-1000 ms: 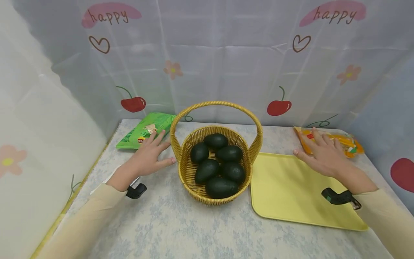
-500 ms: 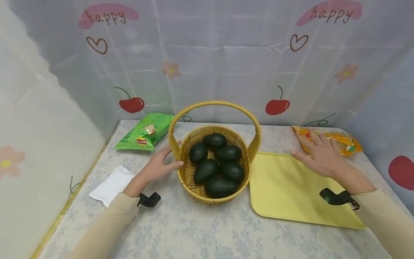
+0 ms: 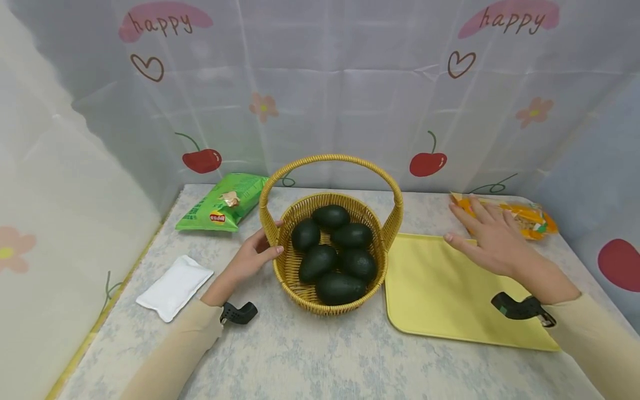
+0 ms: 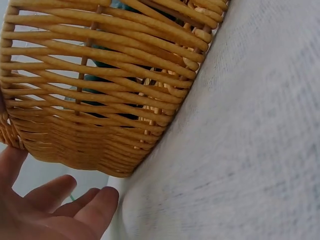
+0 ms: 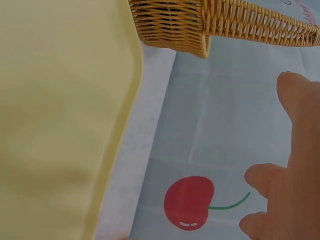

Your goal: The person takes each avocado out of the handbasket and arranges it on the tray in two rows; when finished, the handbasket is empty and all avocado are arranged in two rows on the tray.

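A yellow wicker basket [image 3: 330, 309] with a tall arched handle stands mid-table, holding several dark green avocados [image 3: 341, 288]. My left hand [image 3: 248, 260] is at the basket's left side, thumb in front of the handle's base and forefinger behind it. In the left wrist view, the other fingers [image 4: 97, 210] of that hand are spread beside the woven wall. My right hand [image 3: 500, 244] hovers palm down with fingers spread, above the far part of a yellow tray [image 3: 450, 300]. Its fingertips overlap an orange packet [image 3: 530, 222] in the head view.
A green chip bag [image 3: 222, 203] lies at the back left. Nearer on that side is a white cloth pouch [image 3: 175, 286], beside my left forearm. A printed curtain [image 3: 340, 100] hangs along the table's back edge, with more sheeting at both sides.
My left hand has come from over the green bag, right and down to the basket's handle base, uncovering the white pouch. The right hand stays almost still; the basket has not moved.
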### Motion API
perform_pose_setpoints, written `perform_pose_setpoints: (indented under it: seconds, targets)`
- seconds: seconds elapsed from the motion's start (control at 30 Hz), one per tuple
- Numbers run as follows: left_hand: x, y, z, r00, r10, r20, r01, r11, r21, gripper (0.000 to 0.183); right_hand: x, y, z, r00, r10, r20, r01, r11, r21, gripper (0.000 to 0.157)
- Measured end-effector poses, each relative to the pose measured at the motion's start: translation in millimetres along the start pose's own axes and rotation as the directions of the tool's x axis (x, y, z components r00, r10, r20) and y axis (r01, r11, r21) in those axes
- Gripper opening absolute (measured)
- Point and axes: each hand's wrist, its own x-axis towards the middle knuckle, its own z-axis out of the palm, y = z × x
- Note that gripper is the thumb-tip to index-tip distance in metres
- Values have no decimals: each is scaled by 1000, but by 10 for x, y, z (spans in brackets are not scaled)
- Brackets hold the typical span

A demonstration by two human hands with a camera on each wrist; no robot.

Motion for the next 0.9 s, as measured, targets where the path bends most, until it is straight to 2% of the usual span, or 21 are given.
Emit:
perform_pose_setpoints:
  seconds: [0.4, 0.6, 0.9]
  targets:
    - [-35, -24, 34, 995, -95, 15, 96, 988, -121, 65, -65, -147, -18, 998, -60, -13, 60, 998, 15, 78]
    - [-29, -21, 42, 995, -99, 10, 100, 985, -138, 65, -111, -278, -39, 989, -141, -37, 141, 990, 3, 74]
    - [-25, -23, 46, 995, -102, 13, 103, 983, -152, 65, -201, -602, -65, 977, -213, 27, 210, 975, 73, 71]
